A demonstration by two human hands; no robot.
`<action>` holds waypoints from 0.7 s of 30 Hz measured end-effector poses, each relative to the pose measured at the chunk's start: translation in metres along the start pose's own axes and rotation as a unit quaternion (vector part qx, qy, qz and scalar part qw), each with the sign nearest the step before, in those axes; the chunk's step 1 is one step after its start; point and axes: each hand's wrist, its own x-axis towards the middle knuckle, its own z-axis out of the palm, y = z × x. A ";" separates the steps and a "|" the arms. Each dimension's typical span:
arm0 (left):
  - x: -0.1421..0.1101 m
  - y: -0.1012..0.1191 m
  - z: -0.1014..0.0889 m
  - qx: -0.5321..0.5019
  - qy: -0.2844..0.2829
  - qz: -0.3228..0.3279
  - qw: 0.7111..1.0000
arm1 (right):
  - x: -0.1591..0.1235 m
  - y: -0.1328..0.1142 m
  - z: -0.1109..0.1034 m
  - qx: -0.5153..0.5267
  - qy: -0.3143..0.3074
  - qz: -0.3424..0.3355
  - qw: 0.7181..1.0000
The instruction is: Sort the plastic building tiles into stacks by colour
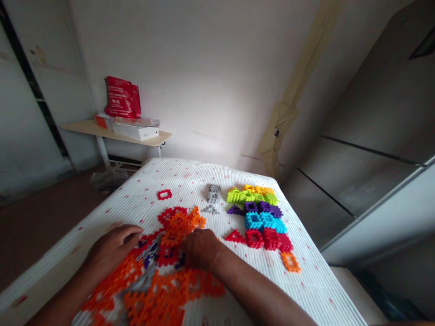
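Toward the ribbed white cover's [136, 194] near edge, notched orange plastic pieces [173, 292] lay around the curled right grip [201, 249], hold unclear; the left grip [117, 242] was loosely parted.

Between the left hand [115, 244] and the right hand [201, 250] lies a jumbled heap of pieces [159, 296], spreading beyond both and back toward the body. The right hand rests on it; the left is at its left edge. Ahead, between the hands, a lone frame [165, 194] lies apart; a small stack [214, 194] stands beyond the right hand. Right of that hand run sorted rows [267, 220], a single piece [290, 261] at their near end. Far beyond the left hand, boxes [136, 130] sit on a side table [159, 139].
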 end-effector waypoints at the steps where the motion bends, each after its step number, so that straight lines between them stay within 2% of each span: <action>1: 0.000 0.000 0.000 -0.004 0.000 0.001 1.000 | 0.001 -0.001 -0.002 -0.004 -0.009 0.002 1.000; 6: 0.000 0.001 -0.002 -0.015 -0.001 0.001 1.000 | 0.004 -0.003 -0.007 -0.001 -0.022 -0.007 1.000; 9: 0.000 0.003 -0.003 -0.016 -0.001 -0.003 1.000 | -0.006 0.010 -0.014 0.035 -0.005 -0.013 0.999; 11: 0.000 0.004 -0.003 -0.014 -0.002 -0.004 1.000 | -0.017 0.029 -0.021 0.058 0.020 0.005 0.998; 14: 0.000 0.003 -0.002 -0.015 -0.005 -0.007 1.000 | -0.032 0.071 -0.026 0.037 0.065 0.092 0.993; 17: 0.001 0.000 -0.001 -0.022 -0.003 -0.002 1.000 | -0.038 0.115 -0.022 -0.019 0.051 0.187 0.981; 21: 0.001 -0.002 0.000 -0.029 -0.009 -0.003 1.000 | -0.036 0.148 -0.007 -0.047 0.030 0.226 0.973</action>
